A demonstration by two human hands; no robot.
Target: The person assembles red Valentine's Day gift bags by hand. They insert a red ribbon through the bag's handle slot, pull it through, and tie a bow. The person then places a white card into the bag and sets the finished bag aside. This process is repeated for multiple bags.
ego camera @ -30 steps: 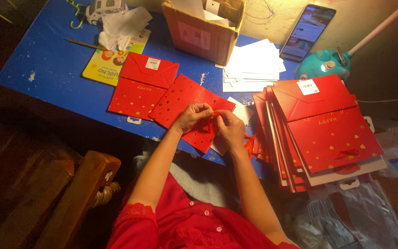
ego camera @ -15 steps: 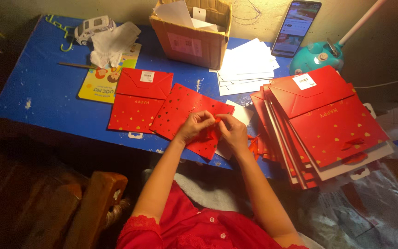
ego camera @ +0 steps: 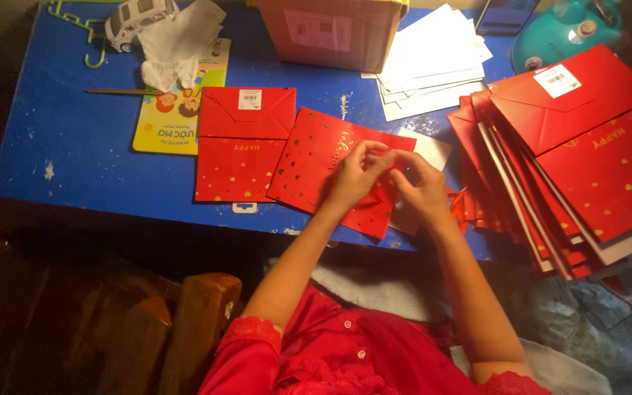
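Head view: your two hands meet over a flat red gift bag on the blue worktop.
Your left hand and right hand rest on the bag's right end, fingers pinched close on something small and red at its edge; what exactly is gripped is hidden. One similar bag lies flat to its left and looks finished, while a fanned stack of red bags to your right seems yet to be handled, so the work looks early. Farther back sit a cardboard box, white sheets, a booklet, crumpled tissue and a toy car. The room is dim, with wooden furniture at lower left.
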